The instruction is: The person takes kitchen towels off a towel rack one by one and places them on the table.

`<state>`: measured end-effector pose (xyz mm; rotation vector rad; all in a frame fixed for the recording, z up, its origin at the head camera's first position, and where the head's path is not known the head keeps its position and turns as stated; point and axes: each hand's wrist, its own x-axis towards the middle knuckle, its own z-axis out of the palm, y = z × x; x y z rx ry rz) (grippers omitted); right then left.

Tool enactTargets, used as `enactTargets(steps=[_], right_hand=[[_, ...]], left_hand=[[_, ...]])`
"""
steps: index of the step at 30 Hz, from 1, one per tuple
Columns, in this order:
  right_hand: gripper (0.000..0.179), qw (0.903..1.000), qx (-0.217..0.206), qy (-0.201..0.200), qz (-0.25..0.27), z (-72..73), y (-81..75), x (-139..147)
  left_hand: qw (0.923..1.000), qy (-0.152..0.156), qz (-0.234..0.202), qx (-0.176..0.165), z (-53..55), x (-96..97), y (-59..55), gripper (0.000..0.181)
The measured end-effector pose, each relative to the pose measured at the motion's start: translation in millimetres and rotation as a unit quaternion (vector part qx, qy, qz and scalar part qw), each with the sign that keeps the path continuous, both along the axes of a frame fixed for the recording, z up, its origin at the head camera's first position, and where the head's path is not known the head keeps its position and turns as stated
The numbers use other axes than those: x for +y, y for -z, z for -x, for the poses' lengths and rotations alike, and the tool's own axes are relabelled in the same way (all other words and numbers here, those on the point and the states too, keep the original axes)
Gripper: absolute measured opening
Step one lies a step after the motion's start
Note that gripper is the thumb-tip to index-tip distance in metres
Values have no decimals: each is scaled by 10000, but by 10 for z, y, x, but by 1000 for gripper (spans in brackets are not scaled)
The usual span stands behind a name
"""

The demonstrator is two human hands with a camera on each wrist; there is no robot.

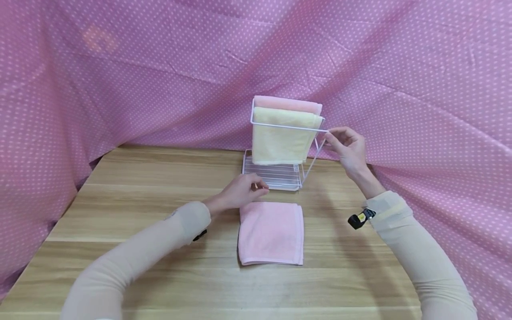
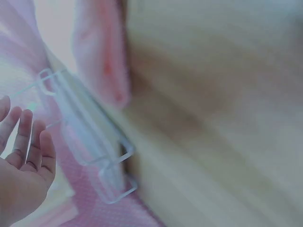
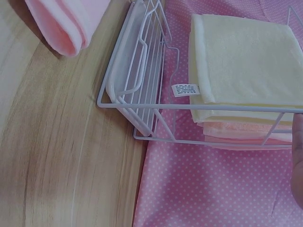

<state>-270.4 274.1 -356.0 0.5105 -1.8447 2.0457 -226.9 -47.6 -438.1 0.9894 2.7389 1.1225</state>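
Found right of centre in the head view, near the far edge of a light wood-grain worktop (image 1: 116, 200): a white wire rack (image 1: 290, 127) with slanted side struts. Noted on its upper bars: a folded pale-yellow cloth towel (image 1: 280, 144) in front, with a folded salmon-pink cloth towel (image 1: 288, 103) behind. Visible near the centre of the right wrist view: a small white printed label (image 3: 185, 90) on the yellow one. Recorded at the rack's base: a shallow white tray (image 3: 124, 56) beneath thin wires.

Observed at the right hand (image 1: 352, 151), right of centre: thumb and fingers pinching the rack's front top corner. Observed at the left hand (image 1: 242, 191), near centre: fingers relaxed and loosely bent, just above the far edge of a folded light-pink cloth towel (image 1: 272, 233) (cannot tell whether touching; left wrist view blurred). Located that towel flat on the worktop, lower centre of the frame. Recorded across the background: pink white-dotted fabric (image 1: 160, 66), draped in creases.
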Motion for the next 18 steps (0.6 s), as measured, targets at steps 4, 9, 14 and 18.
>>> enactTargets(steps=[4, 9, 14, 18], right_hand=[[12, 10000, -13, 9, -22, -8, -13, -10], [8, 10000, -36, 35, -55, -14, -21, -13], [8, 10000, -47, 41, -20, -14, -24, -12], [8, 9999, -87, 46, -36, -15, -29, -14]], left_hand=[[9996, 153, -16, 224, -11, 21, -248, 18], [9976, 327, -81, 611, 0, 68, -548, 15], [9931, 531, -215, 1019, 33, 123, -868, 15], [9927, 549, -155, 1065, 37, 163, -1145, 18]])
